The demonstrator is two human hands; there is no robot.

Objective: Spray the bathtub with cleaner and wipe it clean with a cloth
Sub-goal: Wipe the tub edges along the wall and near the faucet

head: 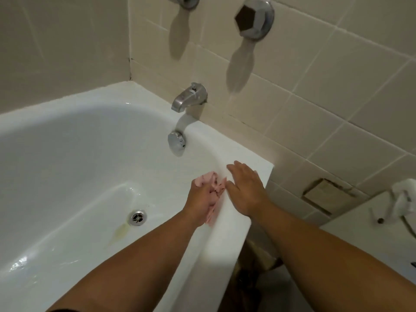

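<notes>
Your left hand has its fingers curled round the pink cloth, bunched against the inner slope of the bathtub just below the near rim, while your right hand rests flat and open on that rim. The cloth looks soft, light and probably damp, so it should crumple. Take it by the middle of the wad; the glossy, wet-looking tub is likely slick.

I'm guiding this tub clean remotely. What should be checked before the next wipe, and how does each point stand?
1. Cloth gripped by left hand: ok.
2. Right hand flat on tub rim for support: ok.
3. Tub floor wet around the drain: ok.
4. Yellow stain beside the drain wiped away: not ok.
5. Spray bottle within reach: cannot tell, none in view.
</notes>
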